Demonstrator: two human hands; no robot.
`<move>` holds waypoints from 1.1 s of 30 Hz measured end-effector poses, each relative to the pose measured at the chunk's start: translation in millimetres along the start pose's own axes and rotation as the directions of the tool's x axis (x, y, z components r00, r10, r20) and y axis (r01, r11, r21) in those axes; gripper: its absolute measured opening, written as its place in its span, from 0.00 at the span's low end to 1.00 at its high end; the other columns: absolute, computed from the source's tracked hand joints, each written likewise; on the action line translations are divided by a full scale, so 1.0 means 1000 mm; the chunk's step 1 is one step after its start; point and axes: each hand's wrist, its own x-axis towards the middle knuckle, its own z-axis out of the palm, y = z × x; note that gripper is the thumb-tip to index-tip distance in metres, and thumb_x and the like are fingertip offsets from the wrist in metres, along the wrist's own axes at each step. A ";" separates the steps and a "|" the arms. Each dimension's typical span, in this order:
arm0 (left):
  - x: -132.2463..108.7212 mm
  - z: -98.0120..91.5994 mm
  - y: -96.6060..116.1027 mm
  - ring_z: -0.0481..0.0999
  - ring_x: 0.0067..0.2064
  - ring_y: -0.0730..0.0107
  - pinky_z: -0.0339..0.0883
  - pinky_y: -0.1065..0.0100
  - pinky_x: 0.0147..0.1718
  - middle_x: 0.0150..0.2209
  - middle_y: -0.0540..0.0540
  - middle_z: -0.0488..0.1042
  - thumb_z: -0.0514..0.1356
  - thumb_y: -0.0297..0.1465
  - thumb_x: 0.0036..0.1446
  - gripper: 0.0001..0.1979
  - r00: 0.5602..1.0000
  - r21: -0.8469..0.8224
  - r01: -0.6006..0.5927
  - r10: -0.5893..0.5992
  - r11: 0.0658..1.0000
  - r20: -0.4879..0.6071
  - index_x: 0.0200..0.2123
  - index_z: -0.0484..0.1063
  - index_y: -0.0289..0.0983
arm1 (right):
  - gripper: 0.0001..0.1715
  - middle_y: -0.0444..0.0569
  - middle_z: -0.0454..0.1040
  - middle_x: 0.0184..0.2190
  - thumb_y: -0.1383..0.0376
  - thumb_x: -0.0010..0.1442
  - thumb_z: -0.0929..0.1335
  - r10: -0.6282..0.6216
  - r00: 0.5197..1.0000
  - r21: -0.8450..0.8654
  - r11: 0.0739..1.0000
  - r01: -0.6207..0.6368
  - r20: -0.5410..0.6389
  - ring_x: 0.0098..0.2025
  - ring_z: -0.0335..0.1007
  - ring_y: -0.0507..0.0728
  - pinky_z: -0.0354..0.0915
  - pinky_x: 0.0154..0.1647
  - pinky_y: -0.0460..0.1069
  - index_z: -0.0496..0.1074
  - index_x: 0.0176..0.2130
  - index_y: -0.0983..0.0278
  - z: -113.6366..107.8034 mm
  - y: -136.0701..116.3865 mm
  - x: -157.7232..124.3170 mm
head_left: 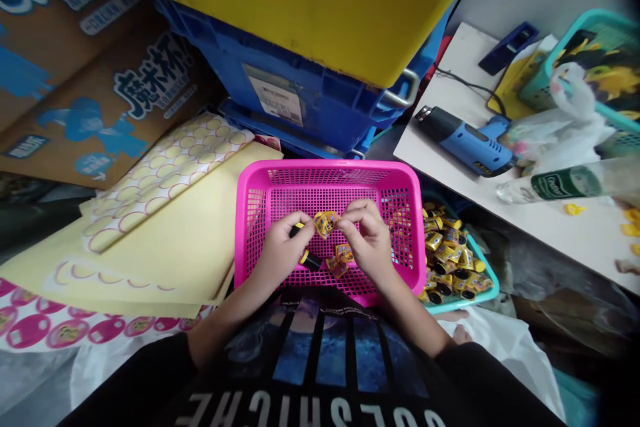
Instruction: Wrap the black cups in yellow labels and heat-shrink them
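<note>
- Both hands low over the pink basket (330, 177), fingertips pinching one yellow label (326, 221) between them.
- Left hand (283, 248) also curled round a black tube (310, 258); right hand (369, 240) closed on the label alone.
- Under the hands, on the mesh floor: a few loose wrapped pieces (341, 260).
- Far half of the basket floor bare.
- Just beside the right wall: teal tray (493, 277), heaped with labelled tubes (450, 250).
- Blue crate (320, 93) close behind the far rim; sticker sheets (165, 173) at left.
</note>
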 end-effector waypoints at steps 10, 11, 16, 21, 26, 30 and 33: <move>0.009 -0.001 -0.009 0.74 0.35 0.68 0.68 0.67 0.35 0.30 0.50 0.74 0.63 0.21 0.49 0.07 0.848 0.246 -0.460 0.504 0.853 -0.163 0.28 0.72 0.38 | 0.02 0.45 0.64 0.38 0.63 0.60 0.71 -0.032 0.996 -0.061 0.997 0.037 0.084 0.43 0.61 0.55 0.58 0.47 0.54 0.74 0.34 0.57 0.000 -0.001 -0.002; 0.010 -0.002 -0.008 0.74 0.35 0.68 0.68 0.67 0.34 0.30 0.50 0.73 0.63 0.21 0.49 0.07 0.829 0.271 -0.485 0.536 0.831 -0.160 0.28 0.72 0.38 | 0.03 0.46 0.64 0.39 0.60 0.60 0.71 -0.003 0.994 -0.040 0.999 0.008 0.113 0.45 0.61 0.56 0.58 0.49 0.55 0.74 0.34 0.57 0.000 -0.001 -0.001; 0.014 -0.008 -0.006 0.74 0.36 0.68 0.68 0.66 0.36 0.31 0.50 0.73 0.62 0.19 0.49 0.08 0.858 0.275 -0.481 0.512 0.833 -0.050 0.28 0.72 0.38 | 0.12 0.47 0.65 0.43 0.53 0.57 0.72 0.158 0.920 0.115 0.971 -0.211 0.359 0.49 0.61 0.58 0.56 0.55 0.59 0.74 0.32 0.58 -0.005 0.007 0.006; 0.016 -0.011 -0.003 0.73 0.34 0.68 0.67 0.65 0.36 0.30 0.51 0.73 0.61 0.23 0.51 0.05 0.961 0.167 -0.277 0.269 0.946 0.069 0.27 0.70 0.39 | 0.14 0.46 0.66 0.45 0.49 0.59 0.70 0.166 0.863 0.438 0.806 -0.398 0.478 0.50 0.63 0.57 0.60 0.55 0.57 0.76 0.35 0.55 -0.002 0.018 0.006; 0.014 -0.014 -0.007 0.72 0.35 0.68 0.67 0.65 0.36 0.32 0.50 0.73 0.61 0.28 0.51 0.05 0.982 0.042 -0.156 0.151 0.987 0.110 0.34 0.71 0.39 | 0.11 0.46 0.67 0.47 0.52 0.52 0.75 0.236 0.792 0.407 0.755 -0.514 0.563 0.50 0.65 0.57 0.63 0.56 0.56 0.79 0.32 0.56 0.003 0.018 0.005; 0.009 -0.023 -0.013 0.74 0.41 0.65 0.70 0.64 0.36 0.41 0.44 0.73 0.53 0.30 0.58 0.17 0.966 -0.235 -0.080 0.133 0.969 0.221 0.50 0.70 0.43 | 0.12 0.47 0.68 0.47 0.52 0.62 0.69 0.323 0.879 0.362 0.819 -0.445 0.350 0.52 0.66 0.56 0.61 0.59 0.57 0.78 0.36 0.56 -0.003 0.020 0.006; 0.005 -0.025 -0.014 0.75 0.42 0.65 0.72 0.64 0.38 0.44 0.43 0.72 0.55 0.30 0.58 0.20 0.970 -0.284 -0.057 0.120 0.957 0.211 0.54 0.68 0.46 | 0.15 0.48 0.69 0.48 0.50 0.62 0.68 0.348 0.894 0.227 0.881 -0.415 0.284 0.53 0.65 0.57 0.59 0.60 0.58 0.78 0.36 0.57 -0.007 0.021 0.008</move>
